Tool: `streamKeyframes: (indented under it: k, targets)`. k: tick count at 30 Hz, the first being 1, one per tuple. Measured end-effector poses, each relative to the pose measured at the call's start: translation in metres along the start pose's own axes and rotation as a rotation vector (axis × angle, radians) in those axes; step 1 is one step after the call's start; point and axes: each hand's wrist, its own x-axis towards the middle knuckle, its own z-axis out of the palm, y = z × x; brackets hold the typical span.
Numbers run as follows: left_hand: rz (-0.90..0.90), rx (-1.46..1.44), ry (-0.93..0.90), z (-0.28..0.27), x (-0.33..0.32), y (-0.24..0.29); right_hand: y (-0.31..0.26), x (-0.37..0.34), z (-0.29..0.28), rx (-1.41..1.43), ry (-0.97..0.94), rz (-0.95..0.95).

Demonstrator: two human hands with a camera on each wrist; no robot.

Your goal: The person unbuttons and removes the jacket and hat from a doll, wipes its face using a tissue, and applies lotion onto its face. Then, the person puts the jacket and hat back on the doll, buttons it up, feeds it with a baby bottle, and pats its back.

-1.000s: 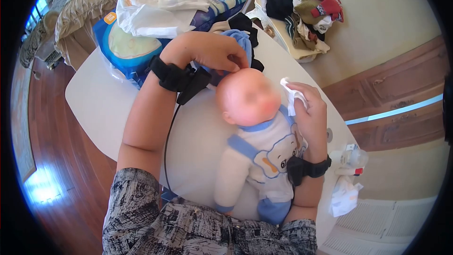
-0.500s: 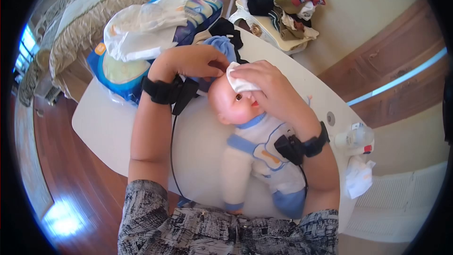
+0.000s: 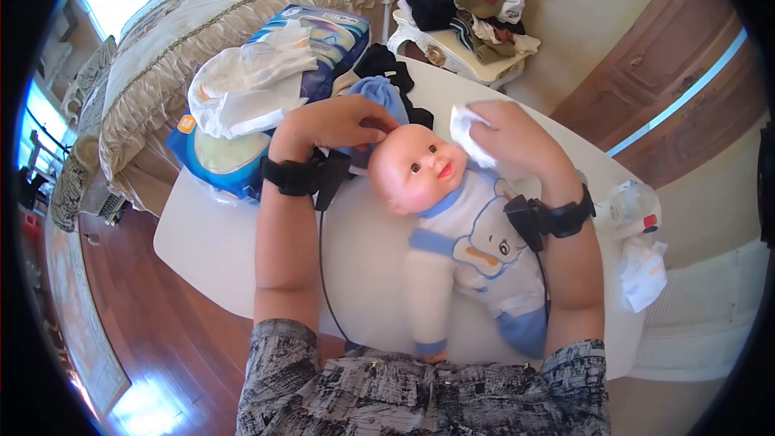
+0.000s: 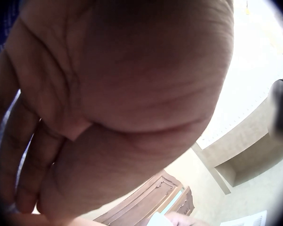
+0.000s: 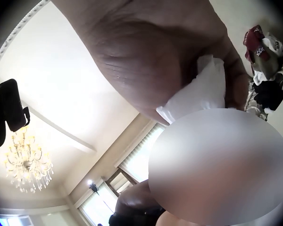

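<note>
A baby doll (image 3: 492, 262) in a white and blue outfit with an animal face on its front lies on its back on the white table (image 3: 363, 266). At the crown of its head my left hand (image 3: 339, 123) rests its fingertips; in the left wrist view the fingers reach down to the head. My right hand (image 3: 517, 133) pinches a crumpled white tissue (image 3: 468, 133) just beside the doll's cheek, and the doll's face is uncovered in the head view. In the right wrist view the tissue (image 5: 203, 92) is bunched under the palm.
Behind my left hand stand blue diaper packs (image 3: 218, 165) with a white diaper (image 3: 250, 85) on top. Blue and black clothes (image 3: 379, 93) lie near the doll's head. A clear bottle (image 3: 634, 206) and a white packet (image 3: 643, 274) sit at the right edge. Clothes (image 3: 484, 8) are heaped on a stool.
My right hand brought the tissue onto the doll's forehead, then drew it away to the right of the face. The left hand has stayed at the head. The head view has shifted.
</note>
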Motion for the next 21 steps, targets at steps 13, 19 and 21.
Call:
streamKeyframes:
  k: [13, 19, 21]
  targets:
    - [-0.036, -0.072, 0.036, 0.002, 0.004, -0.008, -0.051, -0.003, 0.093, -0.607, 0.048, -0.849]
    - [-0.002, 0.025, 0.024, 0.002, 0.004, -0.005, -0.06, -0.054, 0.073, -0.641, -0.095, -0.837]
    - [-0.009, 0.044, 0.01, 0.002, 0.005, -0.004, -0.055, -0.062, 0.069, -0.644, -0.095, -0.813]
